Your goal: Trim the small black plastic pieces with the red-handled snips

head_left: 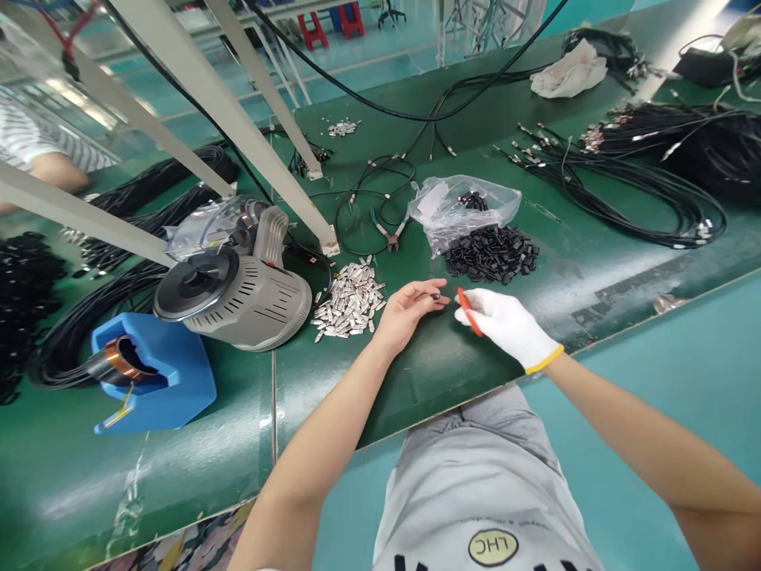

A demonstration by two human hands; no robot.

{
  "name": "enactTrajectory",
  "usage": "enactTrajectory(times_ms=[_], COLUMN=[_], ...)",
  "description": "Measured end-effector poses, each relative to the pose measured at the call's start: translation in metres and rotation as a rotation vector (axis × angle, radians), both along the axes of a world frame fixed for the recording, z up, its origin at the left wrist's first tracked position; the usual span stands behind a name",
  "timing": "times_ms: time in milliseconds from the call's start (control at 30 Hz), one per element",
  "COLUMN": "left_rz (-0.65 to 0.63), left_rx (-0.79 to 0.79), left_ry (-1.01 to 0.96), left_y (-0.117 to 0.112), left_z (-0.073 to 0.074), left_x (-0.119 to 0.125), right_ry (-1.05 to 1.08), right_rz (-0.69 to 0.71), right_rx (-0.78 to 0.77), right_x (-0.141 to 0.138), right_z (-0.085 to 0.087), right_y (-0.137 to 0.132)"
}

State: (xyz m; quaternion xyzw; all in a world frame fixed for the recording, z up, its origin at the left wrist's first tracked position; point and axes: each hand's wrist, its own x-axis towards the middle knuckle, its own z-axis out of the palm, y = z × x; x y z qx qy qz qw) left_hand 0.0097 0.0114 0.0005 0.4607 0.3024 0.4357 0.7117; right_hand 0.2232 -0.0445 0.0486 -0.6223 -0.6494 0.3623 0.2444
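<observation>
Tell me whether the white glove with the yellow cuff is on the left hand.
No, the left hand is bare, and the white glove covers the right hand.

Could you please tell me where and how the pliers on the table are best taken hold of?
Probably grip the pliers by both handles, from above: they splay apart toward the far side, the metal head at the near end.
</observation>
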Motion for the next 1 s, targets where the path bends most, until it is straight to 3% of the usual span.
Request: enactTrajectory(times_ms=[133,267,533,1000], left_rz=[0.064,0.084,0.063,0.071], left_rx=[0.035,0.019,-0.003,-0.003], left_ry=[0.139,0.146,0.120,0.092], left_y=[0.003,0.003,0.002,0.001], left_z=[-0.015,-0.022,-0.020,-0.020], left_x=[0.003,0.006,0.006,0.006], right_ry=[-0.194,-0.366,-0.552,-0.627], right_rz=[0.019,0.098,0.222,0.227], right_rx=[0.021,0.096,0.254,0.262], right_x=[0.017,0.028,0.023,0.016], right_z=[-0.003,-0.007,-0.008,-0.012], right_y=[0.000,0.001,0.005,0.009])
